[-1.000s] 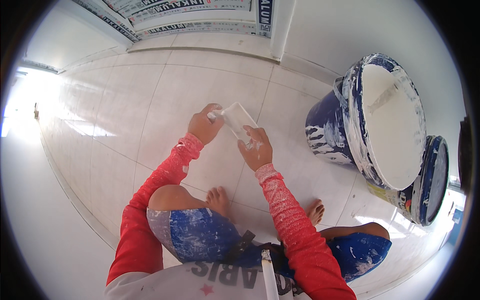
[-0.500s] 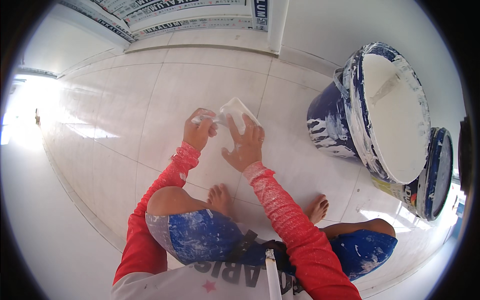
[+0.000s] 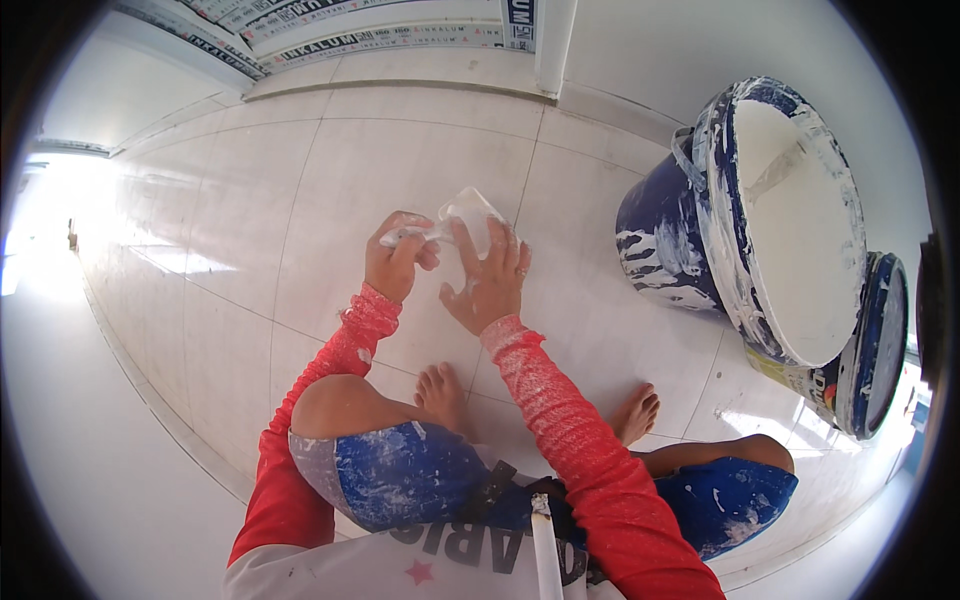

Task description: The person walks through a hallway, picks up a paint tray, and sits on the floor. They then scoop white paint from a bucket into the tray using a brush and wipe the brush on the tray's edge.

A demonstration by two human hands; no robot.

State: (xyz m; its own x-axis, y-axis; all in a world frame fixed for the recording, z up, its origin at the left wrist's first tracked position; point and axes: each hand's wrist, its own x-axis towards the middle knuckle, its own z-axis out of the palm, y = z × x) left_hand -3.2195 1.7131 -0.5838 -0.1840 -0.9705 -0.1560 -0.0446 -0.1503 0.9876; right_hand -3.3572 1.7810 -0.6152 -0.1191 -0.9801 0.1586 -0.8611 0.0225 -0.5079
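My left hand [image 3: 397, 262] is closed around the handle of a white, paint-smeared tool [image 3: 474, 204] with a broad flat end, like a scraper; its exact kind is unclear. Over that flat end lies my right hand [image 3: 487, 282], palm down, fingers spread and thumb held apart. The fingers touch the white surface and hide part of it. Both hands are above the tiled floor [image 3: 400, 160], in front of my bare feet, and white residue marks my right hand and the red sleeves.
To the right stands a big dark-blue bucket [image 3: 665, 235] of white paint or putty, its rim smeared. Behind it is a second lidded bucket [image 3: 880, 345]. Wrapped frames [image 3: 390, 40] edge the far side. A cigarette [image 3: 545, 545] juts up from the lower edge.
My right hand has slid slightly over the tool's flat end, its fingers now a little higher and more spread. The left hand keeps its grip, nearly unmoved.
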